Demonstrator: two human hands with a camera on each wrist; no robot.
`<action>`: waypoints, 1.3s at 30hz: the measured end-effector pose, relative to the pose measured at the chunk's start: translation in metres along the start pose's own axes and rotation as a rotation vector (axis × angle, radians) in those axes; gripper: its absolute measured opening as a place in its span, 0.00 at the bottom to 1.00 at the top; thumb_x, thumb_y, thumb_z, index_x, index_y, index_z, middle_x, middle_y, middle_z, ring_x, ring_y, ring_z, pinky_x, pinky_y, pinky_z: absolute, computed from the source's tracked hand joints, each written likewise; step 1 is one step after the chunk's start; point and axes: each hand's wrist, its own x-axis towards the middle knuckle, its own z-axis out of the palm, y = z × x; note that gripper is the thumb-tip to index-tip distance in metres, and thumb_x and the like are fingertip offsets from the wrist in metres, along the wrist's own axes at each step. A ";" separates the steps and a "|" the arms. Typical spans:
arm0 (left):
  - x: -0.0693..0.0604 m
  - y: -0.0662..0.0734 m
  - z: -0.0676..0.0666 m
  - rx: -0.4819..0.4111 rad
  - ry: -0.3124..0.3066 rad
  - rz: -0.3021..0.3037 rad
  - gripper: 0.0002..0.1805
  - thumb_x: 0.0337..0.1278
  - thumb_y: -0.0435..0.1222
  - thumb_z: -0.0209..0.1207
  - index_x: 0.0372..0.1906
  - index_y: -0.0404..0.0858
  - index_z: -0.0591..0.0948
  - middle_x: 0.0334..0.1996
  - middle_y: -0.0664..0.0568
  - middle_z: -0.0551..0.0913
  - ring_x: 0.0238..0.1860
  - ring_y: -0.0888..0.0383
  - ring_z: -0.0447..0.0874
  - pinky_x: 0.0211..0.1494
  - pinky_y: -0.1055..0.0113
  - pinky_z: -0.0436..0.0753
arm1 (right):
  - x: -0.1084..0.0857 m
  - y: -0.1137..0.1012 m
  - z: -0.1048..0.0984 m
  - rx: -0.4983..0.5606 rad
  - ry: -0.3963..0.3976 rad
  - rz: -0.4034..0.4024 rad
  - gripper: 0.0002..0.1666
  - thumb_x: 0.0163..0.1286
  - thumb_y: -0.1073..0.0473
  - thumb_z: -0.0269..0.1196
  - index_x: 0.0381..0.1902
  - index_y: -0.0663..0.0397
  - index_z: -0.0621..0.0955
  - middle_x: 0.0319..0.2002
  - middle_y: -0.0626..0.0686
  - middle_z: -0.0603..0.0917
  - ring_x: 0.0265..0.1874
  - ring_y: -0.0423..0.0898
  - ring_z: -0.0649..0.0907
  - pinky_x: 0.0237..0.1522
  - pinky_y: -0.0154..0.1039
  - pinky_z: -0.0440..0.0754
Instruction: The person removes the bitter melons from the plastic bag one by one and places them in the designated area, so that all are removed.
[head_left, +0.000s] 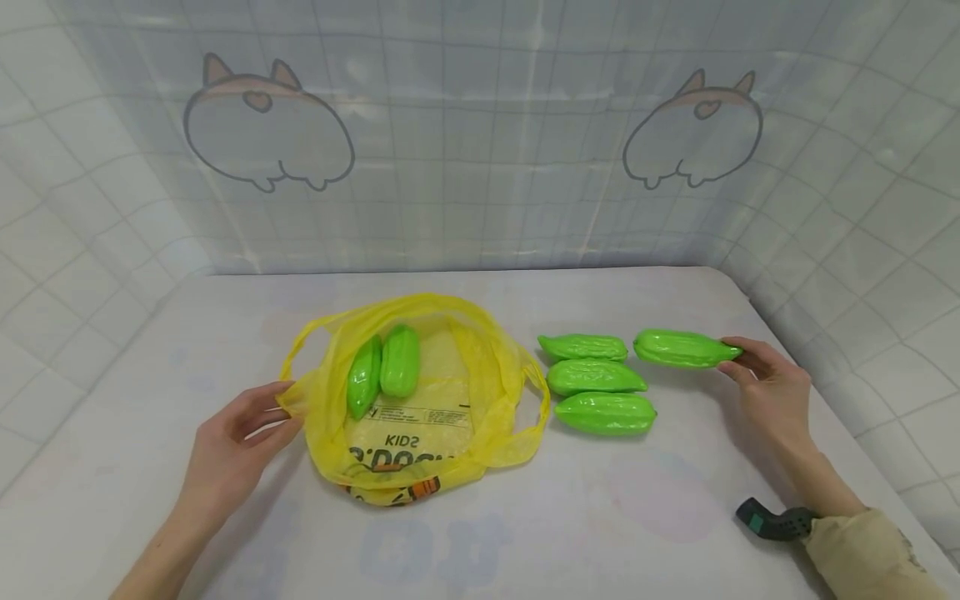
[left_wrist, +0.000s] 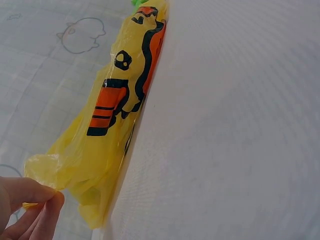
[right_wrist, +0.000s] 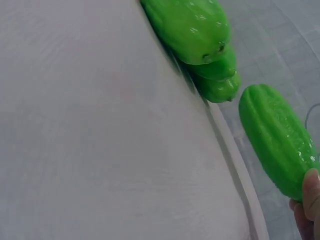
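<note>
A pale, grid-patterned wall (head_left: pixel 487 208) with outlined animal drawings rises behind the yellow bag, and the white worktop (head_left: pixel 562 525) spreads out beneath it. The yellow bag (head_left: pixel 504 421) is the one container, its mouth spread wide; dark lettering shows inside, and orange-and-black printing marks the near outer side. In it lie two green vegetables, one (head_left: pixel 364 379) against the bag's left wall and the other (head_left: pixel 401 361) just beside it, closer to the bag's middle. At the bag's left edge is the person's left hand (head_left: pixel 236 442), thumb and fingers pinching a fold of the yellow film. Well to the right of the bag is the right hand (head_left: pixel 772 396), its fingers gripping the tapered end of another green vegetable (head_left: pixel 678 348), whose blunt end points toward the bag; whether this one touches the worktop cannot be told. Between the bag and that hand, three more green vegetables (head_left: pixel 596 377) lie stacked side by side in a row, just beside the bag's right handle (head_left: pixel 542 408). Farther right and nearer the person than the bag, a black wrist strap (head_left: pixel 783 524) sits at the edge of a beige sleeve (head_left: pixel 870 558).
</note>
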 end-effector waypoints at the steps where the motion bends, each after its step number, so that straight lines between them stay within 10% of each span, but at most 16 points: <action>1: 0.000 0.000 0.000 0.004 -0.002 -0.006 0.30 0.62 0.43 0.67 0.66 0.39 0.75 0.57 0.60 0.78 0.45 0.82 0.77 0.46 0.88 0.79 | 0.000 0.001 -0.001 -0.003 -0.009 0.009 0.21 0.61 0.75 0.69 0.53 0.63 0.84 0.38 0.21 0.78 0.37 0.17 0.79 0.37 0.12 0.75; 12: 0.001 0.001 0.000 -0.002 0.002 0.012 0.29 0.62 0.40 0.67 0.66 0.38 0.75 0.55 0.64 0.78 0.45 0.82 0.77 0.46 0.88 0.79 | -0.004 0.012 -0.001 -0.097 -0.104 0.078 0.19 0.66 0.65 0.69 0.55 0.58 0.84 0.36 0.27 0.79 0.35 0.16 0.77 0.35 0.13 0.74; 20: 0.000 0.000 0.000 -0.004 0.004 0.035 0.28 0.62 0.39 0.67 0.66 0.38 0.75 0.55 0.66 0.78 0.45 0.81 0.78 0.46 0.87 0.80 | -0.006 0.015 0.003 -0.090 -0.145 0.044 0.20 0.68 0.66 0.66 0.58 0.61 0.81 0.47 0.52 0.84 0.41 0.15 0.75 0.40 0.11 0.74; 39: 0.000 -0.001 0.001 0.005 0.002 0.022 0.28 0.62 0.40 0.67 0.66 0.39 0.75 0.56 0.61 0.78 0.45 0.81 0.77 0.46 0.88 0.79 | -0.006 0.017 0.002 -0.004 -0.215 0.024 0.27 0.72 0.62 0.64 0.67 0.59 0.74 0.56 0.43 0.82 0.47 0.16 0.75 0.46 0.11 0.74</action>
